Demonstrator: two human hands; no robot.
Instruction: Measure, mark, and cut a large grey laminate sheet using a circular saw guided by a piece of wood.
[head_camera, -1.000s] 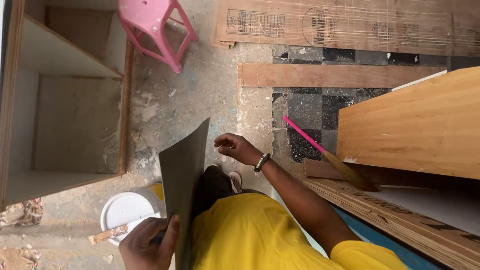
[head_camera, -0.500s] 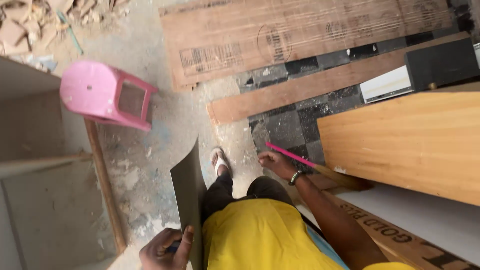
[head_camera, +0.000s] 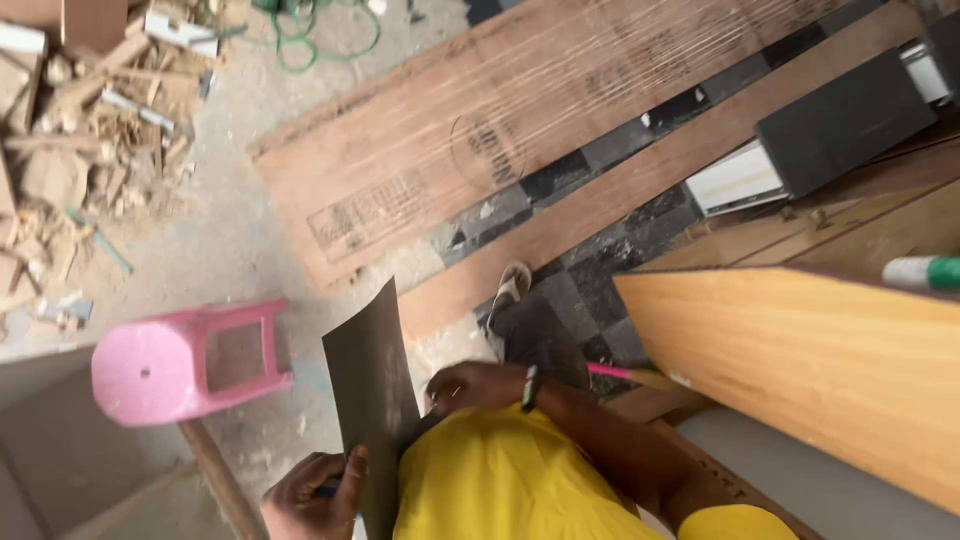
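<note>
Dark laminate sheet (head_camera: 372, 400) stood nearly on edge in front of the person's yellow shirt (head_camera: 500, 485), its top corner pointing away toward the floor boards. Compared with half a second earlier, the view had swung left and the pink stool (head_camera: 185, 358) now lay lower and nearer the sheet's left face; the sheet itself kept its upright attitude, so the hold appeared unchanged. The left hand (head_camera: 310, 490) was closed round the sheet's lower edge, fingers curled, with a small dark object in the same grip. The right hand (head_camera: 470, 385) rested loosely bent against the sheet's right edge; whether it gripped could not be told. Open concrete lay ahead between the stool and the narrow plank (head_camera: 560, 235). The orange-brown panel (head_camera: 800, 370) closed off the right side.
</note>
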